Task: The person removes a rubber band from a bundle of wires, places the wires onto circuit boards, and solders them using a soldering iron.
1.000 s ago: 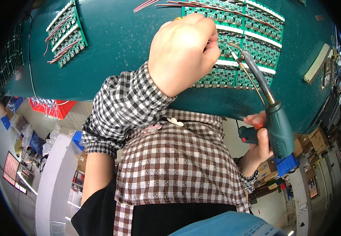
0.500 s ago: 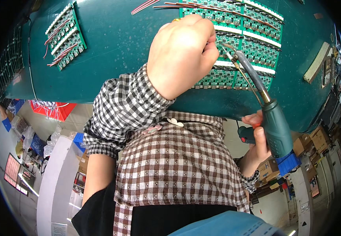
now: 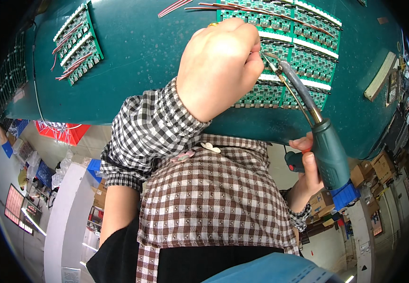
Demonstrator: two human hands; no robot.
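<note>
My right hand (image 3: 308,181) is wrapped round the grip of a green soldering gun (image 3: 330,153), with fingers near its orange-red trigger. The gun's bent metal barrel and thin feed tube point up and left, their tips close to my left fingertips. My left hand (image 3: 221,68) is closed in a pinch over the green circuit board panel (image 3: 310,66). What it pinches is hidden behind the fingers. The panel has rows of white connectors and small parts. Across its upper part lie several thin red, black and white wires (image 3: 261,10).
On the green tabletop (image 3: 138,52), a smaller board panel (image 3: 79,45) with wires lies at the left. Another wire bundle (image 3: 175,7) is at the top. A pale block (image 3: 380,75) sits at the right edge. Below the table is a red bin (image 3: 67,133).
The soldering gun's tip has shifted slightly up and left, nearer my left fingertips. My left hand has moved only a touch to the right and keeps its pinch.
</note>
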